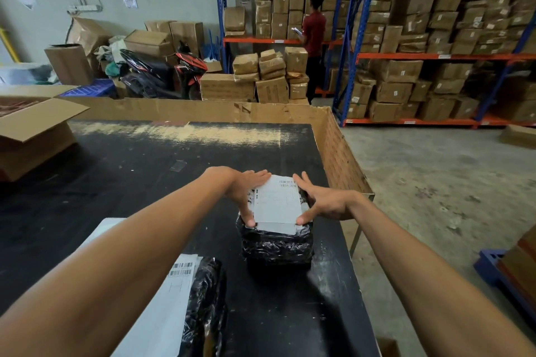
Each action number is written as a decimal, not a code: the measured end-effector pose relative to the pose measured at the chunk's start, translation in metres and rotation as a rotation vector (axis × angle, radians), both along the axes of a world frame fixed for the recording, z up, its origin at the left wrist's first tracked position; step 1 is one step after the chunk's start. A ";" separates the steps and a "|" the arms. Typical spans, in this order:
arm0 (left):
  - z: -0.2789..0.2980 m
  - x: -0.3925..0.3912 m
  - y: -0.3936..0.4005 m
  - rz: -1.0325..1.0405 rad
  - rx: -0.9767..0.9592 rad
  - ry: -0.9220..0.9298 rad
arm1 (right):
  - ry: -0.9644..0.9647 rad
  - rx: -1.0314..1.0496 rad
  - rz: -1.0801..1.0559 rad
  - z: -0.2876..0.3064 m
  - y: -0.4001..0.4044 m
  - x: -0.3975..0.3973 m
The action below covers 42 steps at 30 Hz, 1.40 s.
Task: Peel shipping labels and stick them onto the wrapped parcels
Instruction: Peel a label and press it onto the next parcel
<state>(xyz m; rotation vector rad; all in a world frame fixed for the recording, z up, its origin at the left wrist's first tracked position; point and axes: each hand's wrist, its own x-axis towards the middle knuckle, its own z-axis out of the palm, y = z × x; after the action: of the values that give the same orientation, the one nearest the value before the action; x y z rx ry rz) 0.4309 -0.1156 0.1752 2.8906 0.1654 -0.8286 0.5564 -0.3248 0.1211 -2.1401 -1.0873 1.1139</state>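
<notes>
A parcel wrapped in black plastic [278, 245] stands on the black table [121, 177], right of centre. A white shipping label [278, 203] lies on its top face. My left hand [242, 190] rests flat along the label's left edge, thumb on its near left corner. My right hand [324, 200] lies spread along the right edge, thumb on the near right corner. A second black-wrapped parcel [207, 307] sits near me at the bottom, with a white label sheet [171, 298] bearing barcodes against its left side, partly hidden by my left forearm.
A cardboard wall [203, 110] lines the table's far and right sides. An open carton [32, 130] sits at the far left. Beyond, a motorbike [162, 72], stacked boxes and blue-orange shelving [420, 58]; a person in a red shirt [313, 35] stands there. Blue pallet [493, 266] at right.
</notes>
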 end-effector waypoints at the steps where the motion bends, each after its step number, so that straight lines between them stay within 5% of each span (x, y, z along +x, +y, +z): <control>1: -0.003 0.001 0.002 0.029 -0.048 0.000 | -0.005 -0.019 0.008 0.000 0.001 0.002; 8: -0.013 -0.011 -0.004 0.109 -0.167 -0.076 | -0.153 0.023 -0.003 -0.009 0.003 -0.010; 15: -0.022 -0.006 -0.006 -0.058 0.215 -0.005 | -0.328 -0.144 0.070 0.003 0.000 -0.013; 21: -0.031 -0.018 0.003 -0.164 0.176 -0.120 | -0.521 -0.153 0.141 0.008 -0.001 -0.022; 37: -0.016 -0.021 -0.025 -0.038 0.397 -0.063 | -0.492 -0.067 0.125 -0.002 -0.004 -0.020; 42: -0.016 -0.037 -0.033 0.058 0.249 -0.197 | -0.483 -0.052 0.033 -0.005 0.003 -0.037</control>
<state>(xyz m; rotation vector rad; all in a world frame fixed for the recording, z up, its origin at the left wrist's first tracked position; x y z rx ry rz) 0.3938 -0.1486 0.1596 3.1582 0.3530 -0.5429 0.5195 -0.3216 0.1157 -2.5139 -1.3105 0.6532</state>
